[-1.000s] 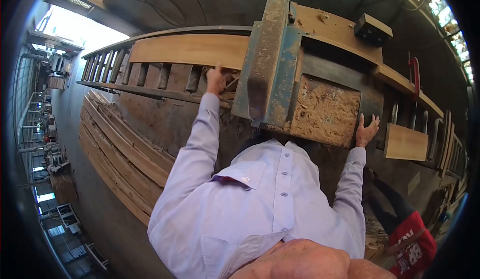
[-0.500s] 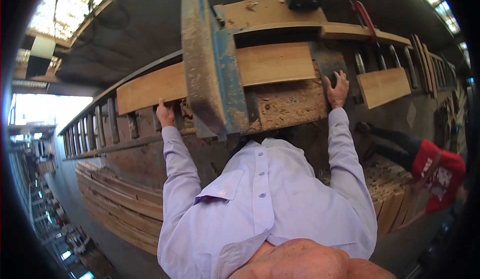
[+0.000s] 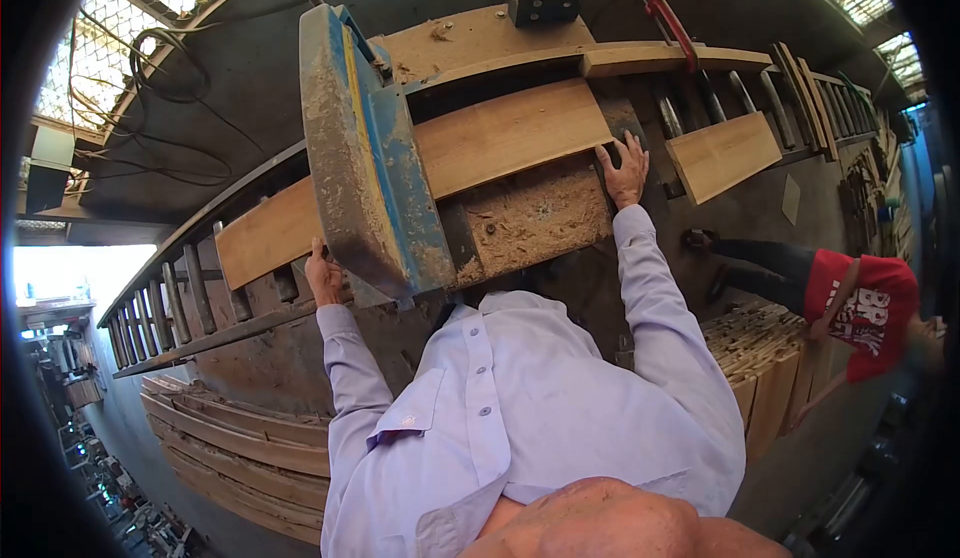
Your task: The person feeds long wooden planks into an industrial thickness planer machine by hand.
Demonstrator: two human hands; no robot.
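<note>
A long wooden board (image 3: 515, 136) lies flat, running beneath a blue machine housing (image 3: 395, 173) that hides its middle. Its left part (image 3: 265, 233) shows on the other side, over rollers. There my left hand (image 3: 324, 276) grips the near edge, one digit on top and the other fingers partly hidden. At the opposite end my right hand (image 3: 627, 171) is open with fingers spread, its fingertips at the board's near right corner. Below the board, a sawdust-covered table surface (image 3: 545, 218) shows next to the housing.
A wooden fence (image 3: 680, 59) carries a red clamp (image 3: 672, 30). A shorter board (image 3: 725, 156) rests on rollers at right. Planks (image 3: 235, 458) are stacked at lower left. A person in a red shirt (image 3: 862, 313) stands at right, near stacked timber (image 3: 765, 388).
The board has shifted rightward relative to the machine housing, with more showing on the right. My right hand has come from apart to the board's corner. The whole view has shifted.
</note>
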